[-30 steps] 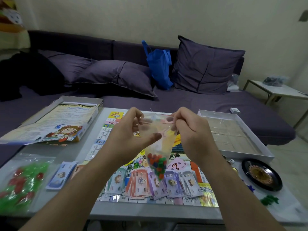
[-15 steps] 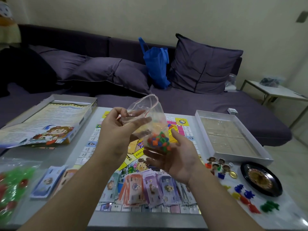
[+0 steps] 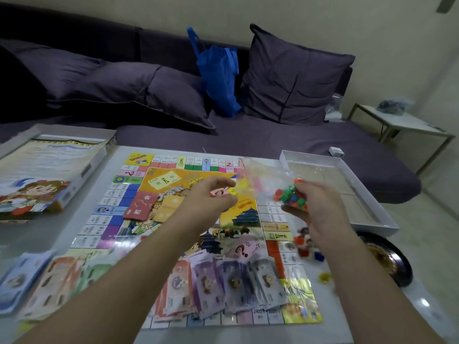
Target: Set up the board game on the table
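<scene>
Clear plastic bag (image 3: 263,178) of small coloured cubes (image 3: 290,196), gripped cube-end in right hand (image 3: 314,207), mouth trailing up-left; left hand (image 3: 211,198) loosely curled, empty.

Home living room, dark purple sofa (image 3: 273,140) with cushions (image 3: 293,78), low white table (image 3: 104,175), small side table (image 3: 397,122)
</scene>
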Action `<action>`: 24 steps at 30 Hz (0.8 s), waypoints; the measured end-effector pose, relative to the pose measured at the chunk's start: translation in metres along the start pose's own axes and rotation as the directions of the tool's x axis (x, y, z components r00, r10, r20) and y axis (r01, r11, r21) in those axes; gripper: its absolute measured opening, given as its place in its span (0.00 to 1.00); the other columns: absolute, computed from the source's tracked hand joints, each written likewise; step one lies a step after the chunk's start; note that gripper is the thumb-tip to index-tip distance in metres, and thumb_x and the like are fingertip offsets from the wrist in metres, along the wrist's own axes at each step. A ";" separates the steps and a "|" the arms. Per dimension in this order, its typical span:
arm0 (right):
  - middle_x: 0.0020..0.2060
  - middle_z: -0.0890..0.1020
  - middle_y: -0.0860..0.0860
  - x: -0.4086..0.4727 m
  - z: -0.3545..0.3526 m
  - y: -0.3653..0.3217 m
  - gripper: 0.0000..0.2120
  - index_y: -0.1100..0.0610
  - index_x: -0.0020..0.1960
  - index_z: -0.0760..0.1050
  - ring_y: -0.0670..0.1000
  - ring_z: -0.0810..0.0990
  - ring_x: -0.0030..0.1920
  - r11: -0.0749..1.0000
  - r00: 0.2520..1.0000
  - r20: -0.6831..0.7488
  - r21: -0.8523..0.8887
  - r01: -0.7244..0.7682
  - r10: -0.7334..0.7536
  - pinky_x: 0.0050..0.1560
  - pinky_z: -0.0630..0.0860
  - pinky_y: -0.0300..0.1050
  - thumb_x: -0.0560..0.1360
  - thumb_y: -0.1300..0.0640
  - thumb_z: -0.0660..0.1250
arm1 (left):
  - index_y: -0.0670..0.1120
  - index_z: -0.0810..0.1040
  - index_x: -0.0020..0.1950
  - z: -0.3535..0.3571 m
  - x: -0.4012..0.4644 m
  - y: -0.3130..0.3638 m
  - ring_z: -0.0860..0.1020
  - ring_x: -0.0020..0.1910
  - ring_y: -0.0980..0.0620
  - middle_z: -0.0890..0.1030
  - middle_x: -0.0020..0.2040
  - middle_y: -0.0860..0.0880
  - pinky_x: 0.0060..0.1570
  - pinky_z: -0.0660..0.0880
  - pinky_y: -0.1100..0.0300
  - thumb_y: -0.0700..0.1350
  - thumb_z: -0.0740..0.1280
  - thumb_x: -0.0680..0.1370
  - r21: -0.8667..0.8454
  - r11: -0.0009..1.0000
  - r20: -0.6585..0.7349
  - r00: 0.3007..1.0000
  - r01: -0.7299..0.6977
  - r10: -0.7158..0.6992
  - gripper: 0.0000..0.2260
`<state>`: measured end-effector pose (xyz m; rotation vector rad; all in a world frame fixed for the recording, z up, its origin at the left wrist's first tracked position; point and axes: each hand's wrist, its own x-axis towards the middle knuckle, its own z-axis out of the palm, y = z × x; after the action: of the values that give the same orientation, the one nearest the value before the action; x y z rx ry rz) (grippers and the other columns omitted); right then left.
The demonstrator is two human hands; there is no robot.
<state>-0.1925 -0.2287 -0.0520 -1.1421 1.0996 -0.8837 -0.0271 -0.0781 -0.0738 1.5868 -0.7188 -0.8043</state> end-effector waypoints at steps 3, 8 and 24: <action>0.52 0.83 0.55 0.009 -0.018 0.004 0.07 0.55 0.60 0.78 0.53 0.88 0.43 0.974 0.994 -0.054 -0.213 0.079 -0.092 0.46 0.86 0.54 0.82 0.59 0.69 | 0.57 0.80 0.64 0.019 0.009 -0.010 0.83 0.58 0.47 0.79 0.65 0.57 0.63 0.79 0.43 0.43 0.72 0.81 0.043 0.997 0.112 0.991 0.067 -0.071 0.14; 0.48 0.81 0.45 0.016 -0.035 0.009 0.10 0.47 0.62 0.75 0.46 0.83 0.45 0.819 0.950 -0.028 -0.514 0.254 -0.312 0.47 0.84 0.51 0.81 0.55 0.69 | 0.46 0.70 0.78 0.042 0.023 -0.026 0.80 0.64 0.48 0.76 0.72 0.48 0.65 0.79 0.49 0.33 0.68 0.81 -0.018 0.984 0.171 0.970 0.176 -0.171 0.26; 0.55 0.79 0.42 0.006 -0.034 -0.001 0.24 0.44 0.71 0.72 0.41 0.79 0.48 0.606 0.868 0.216 -0.640 0.471 -0.447 0.45 0.79 0.44 0.81 0.63 0.70 | 0.45 0.66 0.80 0.053 0.011 -0.029 0.84 0.57 0.45 0.76 0.68 0.48 0.59 0.83 0.49 0.28 0.67 0.79 -0.123 0.952 0.158 0.953 0.280 -0.260 0.31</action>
<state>-0.2241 -0.2429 -0.0539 -2.1323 1.1501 -0.8578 -0.0632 -0.1129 -0.1093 1.5266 -0.5334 -1.1530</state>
